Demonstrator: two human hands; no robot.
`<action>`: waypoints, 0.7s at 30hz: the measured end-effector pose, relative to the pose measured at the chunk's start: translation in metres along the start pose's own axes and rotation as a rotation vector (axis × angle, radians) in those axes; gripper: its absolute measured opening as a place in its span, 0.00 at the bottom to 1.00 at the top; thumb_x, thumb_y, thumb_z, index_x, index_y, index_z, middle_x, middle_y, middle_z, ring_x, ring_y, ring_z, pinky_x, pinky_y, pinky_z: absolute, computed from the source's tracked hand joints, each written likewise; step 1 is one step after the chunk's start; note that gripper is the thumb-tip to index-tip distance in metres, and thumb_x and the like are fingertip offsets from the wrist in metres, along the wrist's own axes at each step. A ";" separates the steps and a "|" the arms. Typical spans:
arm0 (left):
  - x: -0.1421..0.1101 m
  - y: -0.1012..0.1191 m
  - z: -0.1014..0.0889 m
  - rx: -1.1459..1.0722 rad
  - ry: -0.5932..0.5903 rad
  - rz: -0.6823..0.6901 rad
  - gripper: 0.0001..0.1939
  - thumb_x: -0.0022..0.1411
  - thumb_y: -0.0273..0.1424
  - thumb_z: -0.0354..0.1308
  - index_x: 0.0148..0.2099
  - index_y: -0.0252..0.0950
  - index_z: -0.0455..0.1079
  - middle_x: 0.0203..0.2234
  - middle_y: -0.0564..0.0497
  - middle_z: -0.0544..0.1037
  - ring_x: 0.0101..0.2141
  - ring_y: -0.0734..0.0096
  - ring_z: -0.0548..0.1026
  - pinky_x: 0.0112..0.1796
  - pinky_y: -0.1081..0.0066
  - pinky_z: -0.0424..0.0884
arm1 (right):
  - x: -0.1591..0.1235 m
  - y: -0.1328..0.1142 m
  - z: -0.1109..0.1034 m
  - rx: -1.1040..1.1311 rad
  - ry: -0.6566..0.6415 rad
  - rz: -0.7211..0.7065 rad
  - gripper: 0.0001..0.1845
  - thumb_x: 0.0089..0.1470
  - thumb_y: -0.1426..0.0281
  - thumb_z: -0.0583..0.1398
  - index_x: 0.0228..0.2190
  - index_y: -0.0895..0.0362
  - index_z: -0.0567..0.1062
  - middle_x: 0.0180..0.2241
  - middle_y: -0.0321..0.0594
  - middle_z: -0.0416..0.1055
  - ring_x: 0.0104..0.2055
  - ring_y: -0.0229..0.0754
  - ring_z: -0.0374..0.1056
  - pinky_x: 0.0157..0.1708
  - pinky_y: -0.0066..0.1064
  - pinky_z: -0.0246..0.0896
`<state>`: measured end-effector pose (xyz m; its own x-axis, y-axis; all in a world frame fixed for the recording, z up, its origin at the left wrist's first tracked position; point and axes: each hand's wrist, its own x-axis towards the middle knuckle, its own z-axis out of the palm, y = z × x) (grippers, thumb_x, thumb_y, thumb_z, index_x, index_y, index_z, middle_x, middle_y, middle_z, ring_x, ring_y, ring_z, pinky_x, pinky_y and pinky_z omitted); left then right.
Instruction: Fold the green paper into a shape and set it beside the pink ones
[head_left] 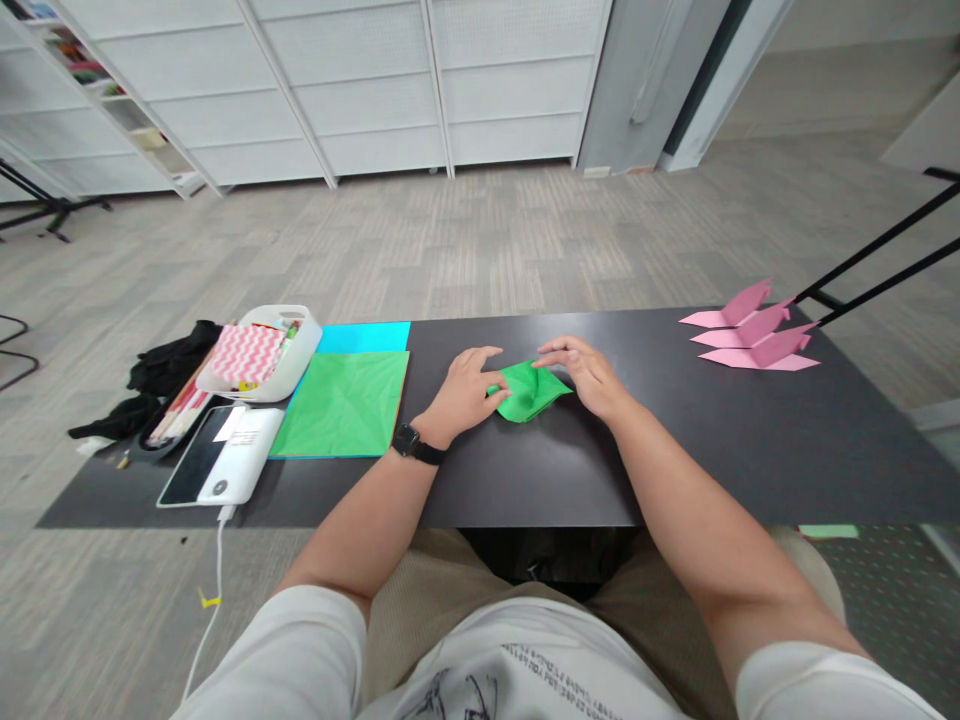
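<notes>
A folded piece of green paper (531,392) lies on the dark table in front of me, with pointed ends left and right and a raised crease in its middle. My left hand (466,392) is at its left end, thumb over the edge and lower fingers closed on that corner; the index finger stretches past it. On the other side, my right hand (589,375) has its fingers extended and apart. Its fingertips reach the paper's upper edge, while the palm stays off to the right. A black watch (417,444) is on my left wrist.
Left on the table (750,440) lie green sheets (345,405) over a blue sheet (366,337), a white basket (296,365), and a phone (196,455) beside a white cabled device (241,455). Several pink folded paper birds (757,345) stand at the right.
</notes>
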<state>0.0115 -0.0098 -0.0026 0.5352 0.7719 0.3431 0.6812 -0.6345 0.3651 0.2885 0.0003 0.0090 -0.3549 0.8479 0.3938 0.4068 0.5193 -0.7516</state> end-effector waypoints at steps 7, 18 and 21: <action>0.000 0.005 0.002 0.010 -0.096 0.059 0.25 0.69 0.24 0.61 0.64 0.51 0.79 0.76 0.45 0.59 0.74 0.44 0.59 0.72 0.31 0.55 | 0.001 0.002 -0.001 0.037 0.051 0.017 0.39 0.73 0.39 0.44 0.46 0.47 0.86 0.50 0.44 0.81 0.56 0.52 0.76 0.63 0.50 0.68; -0.004 0.007 0.005 0.091 -0.198 -0.022 0.24 0.70 0.31 0.62 0.66 0.48 0.77 0.79 0.41 0.54 0.76 0.33 0.54 0.70 0.23 0.48 | 0.000 0.003 -0.005 -0.074 -0.069 -0.067 0.32 0.71 0.40 0.52 0.49 0.49 0.83 0.44 0.45 0.82 0.46 0.52 0.78 0.53 0.48 0.72; -0.004 0.007 0.007 0.067 -0.182 -0.027 0.25 0.70 0.32 0.62 0.67 0.48 0.76 0.78 0.42 0.56 0.76 0.35 0.54 0.71 0.24 0.48 | 0.000 0.002 -0.004 -0.083 -0.066 -0.099 0.27 0.71 0.44 0.55 0.51 0.49 0.82 0.47 0.46 0.82 0.48 0.53 0.77 0.53 0.48 0.72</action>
<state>0.0181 -0.0171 -0.0073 0.5938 0.7865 0.1696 0.7250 -0.6145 0.3113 0.2924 0.0014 0.0098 -0.4506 0.7845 0.4261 0.4340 0.6096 -0.6633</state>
